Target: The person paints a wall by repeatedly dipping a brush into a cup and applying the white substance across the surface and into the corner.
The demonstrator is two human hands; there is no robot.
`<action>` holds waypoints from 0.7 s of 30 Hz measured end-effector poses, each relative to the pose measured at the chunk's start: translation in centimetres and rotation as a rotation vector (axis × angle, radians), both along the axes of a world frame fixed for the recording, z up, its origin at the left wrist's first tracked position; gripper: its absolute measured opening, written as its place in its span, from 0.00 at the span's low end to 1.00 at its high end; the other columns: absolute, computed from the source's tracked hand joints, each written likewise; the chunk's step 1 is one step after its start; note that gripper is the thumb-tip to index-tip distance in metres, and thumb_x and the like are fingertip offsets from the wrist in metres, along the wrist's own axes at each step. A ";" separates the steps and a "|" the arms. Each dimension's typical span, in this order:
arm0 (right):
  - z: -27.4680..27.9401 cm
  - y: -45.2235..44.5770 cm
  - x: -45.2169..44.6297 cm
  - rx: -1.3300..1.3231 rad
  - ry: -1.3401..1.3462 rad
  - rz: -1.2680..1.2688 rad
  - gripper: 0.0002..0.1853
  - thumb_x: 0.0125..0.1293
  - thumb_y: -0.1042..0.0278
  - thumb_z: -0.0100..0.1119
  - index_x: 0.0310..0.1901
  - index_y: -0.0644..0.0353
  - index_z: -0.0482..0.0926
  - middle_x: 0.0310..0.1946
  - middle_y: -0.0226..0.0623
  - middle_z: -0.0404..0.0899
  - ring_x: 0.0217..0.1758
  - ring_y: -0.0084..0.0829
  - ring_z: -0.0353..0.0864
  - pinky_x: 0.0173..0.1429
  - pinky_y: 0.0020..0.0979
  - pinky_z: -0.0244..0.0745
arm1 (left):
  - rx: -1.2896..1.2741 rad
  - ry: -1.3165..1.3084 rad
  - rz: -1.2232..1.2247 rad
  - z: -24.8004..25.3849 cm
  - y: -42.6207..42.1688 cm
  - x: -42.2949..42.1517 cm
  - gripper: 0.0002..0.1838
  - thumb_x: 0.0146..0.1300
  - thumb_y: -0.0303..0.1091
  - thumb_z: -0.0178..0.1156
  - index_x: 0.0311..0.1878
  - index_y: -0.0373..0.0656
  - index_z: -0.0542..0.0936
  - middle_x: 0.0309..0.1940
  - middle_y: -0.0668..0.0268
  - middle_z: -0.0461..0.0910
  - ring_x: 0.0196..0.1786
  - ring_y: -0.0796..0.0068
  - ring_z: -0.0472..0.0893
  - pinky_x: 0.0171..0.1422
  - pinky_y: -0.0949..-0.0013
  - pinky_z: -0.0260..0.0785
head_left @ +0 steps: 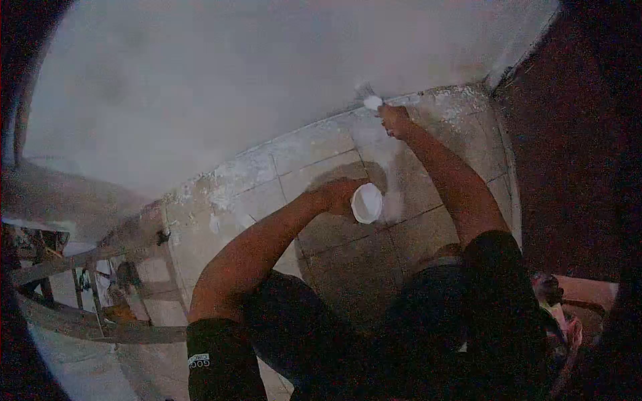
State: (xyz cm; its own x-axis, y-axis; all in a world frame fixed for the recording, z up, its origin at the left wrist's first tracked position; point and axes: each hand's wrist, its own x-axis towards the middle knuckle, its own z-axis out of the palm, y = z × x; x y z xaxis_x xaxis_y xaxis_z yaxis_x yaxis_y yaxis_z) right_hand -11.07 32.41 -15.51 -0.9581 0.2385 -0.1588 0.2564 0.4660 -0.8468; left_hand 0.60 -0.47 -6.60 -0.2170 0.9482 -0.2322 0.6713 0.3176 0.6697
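My left hand (340, 196) is wrapped round a white cup-like container (367, 203), its round opening facing up, above the tiled floor. Farther forward, my right hand (394, 121) grips a brush-like tool (372, 100) with a bright white part near the fingers. The tool's dark, blurred tip is at the foot of the pale wall (200, 73), close to where wall and floor meet. What is inside the container cannot be made out.
Tiled floor (328, 160) with white spots runs along the wall. A dark reddish surface (568, 160) rises on the right. At the lower left lies a ladder-like frame (100, 332); at the lower right are a stool-like object and colourful items (565, 321).
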 end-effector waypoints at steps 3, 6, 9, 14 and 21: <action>-3.1 5.2 -4.4 0.087 0.172 0.116 0.15 0.72 0.55 0.64 0.49 0.57 0.85 0.23 0.28 0.75 0.18 0.23 0.68 0.20 0.29 0.62 | -0.018 -0.012 0.020 2.0 -0.1 0.3 0.59 0.35 0.50 0.87 0.73 0.47 0.68 0.63 0.54 0.80 0.66 0.46 0.78 0.71 0.42 0.71; 8.2 4.5 -3.7 0.173 0.170 0.144 0.13 0.72 0.58 0.62 0.50 0.57 0.83 0.25 0.26 0.73 0.21 0.21 0.66 0.23 0.29 0.60 | -0.089 -0.022 0.004 4.6 -0.2 0.8 0.58 0.35 0.51 0.86 0.72 0.49 0.68 0.63 0.53 0.80 0.66 0.46 0.78 0.71 0.42 0.71; 24.5 -0.1 0.9 -0.181 0.062 -0.248 0.13 0.73 0.61 0.59 0.50 0.59 0.83 0.25 0.24 0.70 0.23 0.20 0.64 0.24 0.28 0.58 | -0.142 -0.054 0.008 4.1 0.2 0.4 0.56 0.36 0.50 0.86 0.72 0.50 0.69 0.63 0.55 0.81 0.66 0.46 0.79 0.71 0.44 0.72; 35.1 -3.2 6.2 -0.483 0.412 -0.351 0.16 0.76 0.56 0.58 0.49 0.61 0.84 0.21 0.23 0.67 0.19 0.20 0.61 0.23 0.28 0.56 | -0.071 -0.030 0.041 4.4 0.2 1.0 0.54 0.37 0.50 0.86 0.70 0.50 0.70 0.61 0.55 0.82 0.65 0.47 0.80 0.69 0.45 0.74; 18.1 -1.6 0.6 -0.001 0.526 -0.322 0.20 0.73 0.46 0.62 0.44 0.57 0.87 0.22 0.25 0.73 0.23 0.21 0.71 0.26 0.29 0.67 | 0.063 -0.037 0.005 -1.7 0.4 -0.5 0.53 0.36 0.49 0.86 0.69 0.50 0.72 0.61 0.56 0.82 0.65 0.49 0.80 0.70 0.47 0.73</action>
State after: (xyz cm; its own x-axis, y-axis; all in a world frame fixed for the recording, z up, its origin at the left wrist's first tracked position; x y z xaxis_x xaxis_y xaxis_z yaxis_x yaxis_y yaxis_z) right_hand -10.49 30.81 2.57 -0.7880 0.5289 0.3151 -0.0678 0.4342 -0.8983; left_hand 0.07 -0.03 -8.34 -0.2145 0.9599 -0.1804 0.6444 0.2778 0.7125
